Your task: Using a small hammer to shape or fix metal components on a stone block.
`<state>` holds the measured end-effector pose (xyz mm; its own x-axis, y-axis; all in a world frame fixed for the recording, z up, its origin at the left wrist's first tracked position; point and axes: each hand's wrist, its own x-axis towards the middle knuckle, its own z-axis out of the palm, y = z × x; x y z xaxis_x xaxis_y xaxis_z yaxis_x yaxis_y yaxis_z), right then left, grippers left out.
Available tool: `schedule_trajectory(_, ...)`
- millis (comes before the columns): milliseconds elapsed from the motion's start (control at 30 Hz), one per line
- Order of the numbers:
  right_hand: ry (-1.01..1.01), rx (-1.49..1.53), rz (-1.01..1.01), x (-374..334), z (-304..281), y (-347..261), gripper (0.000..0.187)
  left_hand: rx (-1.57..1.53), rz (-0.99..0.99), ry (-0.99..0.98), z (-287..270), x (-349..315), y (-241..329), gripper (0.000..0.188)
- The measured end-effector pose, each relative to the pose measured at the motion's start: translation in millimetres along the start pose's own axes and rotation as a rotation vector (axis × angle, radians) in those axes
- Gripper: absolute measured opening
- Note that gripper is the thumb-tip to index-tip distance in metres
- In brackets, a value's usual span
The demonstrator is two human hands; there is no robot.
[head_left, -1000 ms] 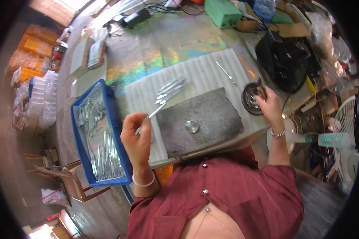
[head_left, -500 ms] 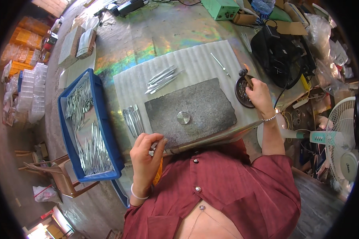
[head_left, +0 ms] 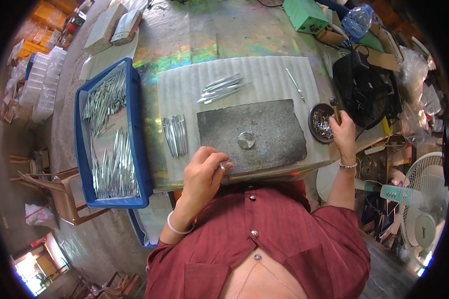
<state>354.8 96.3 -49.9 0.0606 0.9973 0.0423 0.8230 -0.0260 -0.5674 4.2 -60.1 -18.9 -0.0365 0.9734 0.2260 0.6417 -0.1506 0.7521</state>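
Since half a second ago the left hand [head_left: 203,172] has slid a little toward the near edge of the grey stone slab [head_left: 252,134], while the right hand [head_left: 343,133] has hardly shifted from its place beside the small dark dish [head_left: 320,122]. At this moment the left hand is curled narrow, pinching what looks like a slim metal piece [head_left: 222,167] between thumb and fingertips, just at the slab's near-left corner; the right hand is closed around the handle of a small hammer [head_left: 334,105], whose head stands over the dish of tiny metal bits. A round steel disc [head_left: 246,140] sits on the slab, apart from both hands. Left of the slab, on the white ribbed mat [head_left: 264,74], lies a tidy bundle of metal blanks [head_left: 175,135], with a looser fan of them [head_left: 222,88] farther up — and many more in the blue tray [head_left: 134,129] at the tabletop's left edge. Risk, as I judge it: the pinched piece is thin and held only by the fingertips (most of it is hidden), so it could slip and drop off the near edge. A careless sweep of the wrist might also scatter the bundle, and the hammer head so close to the dish could tip the bits out.
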Motion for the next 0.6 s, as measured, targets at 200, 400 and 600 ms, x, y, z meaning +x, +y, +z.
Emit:
schedule_trajectory(200,0.072,0.246,-0.017,-3,-2,8,0.011,-0.144,-0.013,-0.031,0,-6,-7,0.011)
schedule_trajectory(400,-0.134,0.779,0.155,-36,-26,-67,0.009,-0.758,-0.391,-0.096,-10,-7,10,0.011)
schedule_trajectory(600,-0.506,0.957,0.114,-83,-11,-136,0.016,-1.521,-0.569,-0.290,-5,2,5,0.025)
